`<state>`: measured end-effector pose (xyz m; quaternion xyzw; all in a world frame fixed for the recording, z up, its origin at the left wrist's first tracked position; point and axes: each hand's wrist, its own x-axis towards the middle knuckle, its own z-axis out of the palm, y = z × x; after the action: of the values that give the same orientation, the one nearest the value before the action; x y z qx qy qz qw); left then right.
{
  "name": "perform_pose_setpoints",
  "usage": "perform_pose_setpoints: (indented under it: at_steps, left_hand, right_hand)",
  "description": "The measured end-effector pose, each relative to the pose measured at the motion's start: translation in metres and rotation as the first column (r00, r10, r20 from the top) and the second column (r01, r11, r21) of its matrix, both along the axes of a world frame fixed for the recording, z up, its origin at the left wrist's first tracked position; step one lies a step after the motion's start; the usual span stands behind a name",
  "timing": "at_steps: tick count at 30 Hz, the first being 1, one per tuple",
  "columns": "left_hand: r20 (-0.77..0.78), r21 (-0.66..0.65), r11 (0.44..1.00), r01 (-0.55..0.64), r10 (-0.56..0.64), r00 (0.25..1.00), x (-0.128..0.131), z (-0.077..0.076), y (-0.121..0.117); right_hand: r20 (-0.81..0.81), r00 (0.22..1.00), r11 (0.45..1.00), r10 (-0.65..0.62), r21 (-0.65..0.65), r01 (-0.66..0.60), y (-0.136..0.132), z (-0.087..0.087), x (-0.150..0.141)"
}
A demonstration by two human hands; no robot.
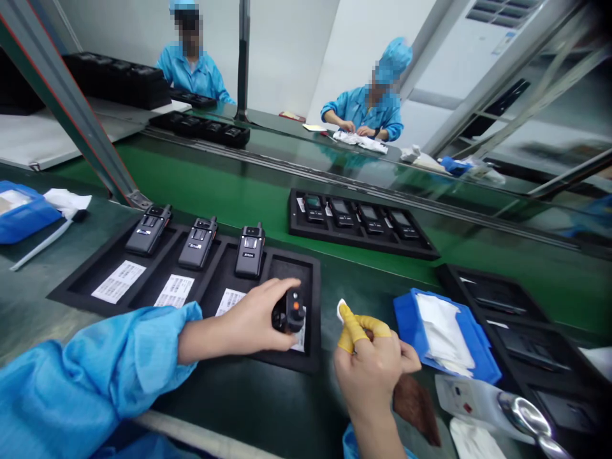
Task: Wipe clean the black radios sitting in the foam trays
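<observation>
My left hand (253, 315) is closed around a black handheld radio (289, 311) with an orange button, holding it over the rightmost slot of a black foam tray (313, 357). Three more black radios (198, 242) stand in the tray's other slots above white paper slips. My right hand (375, 360), with yellow finger cots on two fingers, pinches a small white wipe (341, 308) just right of the tray.
A blue box of white wipes (447, 331) lies right of my hands. Another tray of radios (356, 220) rides the green conveyor (215, 185). Empty black trays (516, 312) sit far right. Two people in blue coats work across the belt. A blue bin (21, 210) is at left.
</observation>
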<state>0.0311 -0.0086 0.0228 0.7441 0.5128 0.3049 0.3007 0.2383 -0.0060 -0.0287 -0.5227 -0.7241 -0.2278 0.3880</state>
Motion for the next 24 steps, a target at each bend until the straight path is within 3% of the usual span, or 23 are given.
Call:
perform_pose_setpoints:
  at_steps: [5, 7, 10, 14, 19, 24]
  left_hand:
    - [-0.307, -0.08, 0.986, -0.146, 0.115, 0.945, 0.014, 0.018, 0.066]
    - [-0.453, -0.064, 0.975, -0.214, 0.163, 0.877, 0.022, 0.017, 0.091]
    - [-0.533, -0.031, 0.961, -0.274, 0.216, 0.818, 0.03, 0.01, 0.112]
    - [-0.596, 0.049, 0.949, -0.312, 0.279, 0.753, 0.022, 0.011, 0.11]
    - [-0.668, 0.173, 0.896, -0.41, 0.412, 0.62, -0.014, 0.018, 0.091]
    - [-0.712, 0.083, 0.873, -0.48, 0.389, 0.584, -0.04, 0.008, 0.092]
  right_hand:
    - [-0.054, 0.998, 0.999, 0.026, -0.029, -0.028, 0.007, -0.015, 0.008]
    - [-0.061, 0.997, 0.998, 0.049, -0.034, -0.051, 0.007, -0.018, 0.008]
    - [-0.061, 0.996, 0.996, 0.061, -0.058, -0.064, 0.007, -0.021, 0.007]
    - [-0.076, 0.994, 0.994, 0.077, -0.071, -0.082, 0.008, -0.022, 0.008]
    - [-0.075, 0.993, 0.993, 0.095, -0.064, -0.1, 0.009, -0.024, 0.008]
    - [-0.063, 0.991, 0.991, 0.119, -0.056, -0.123, 0.01, -0.029, 0.01]
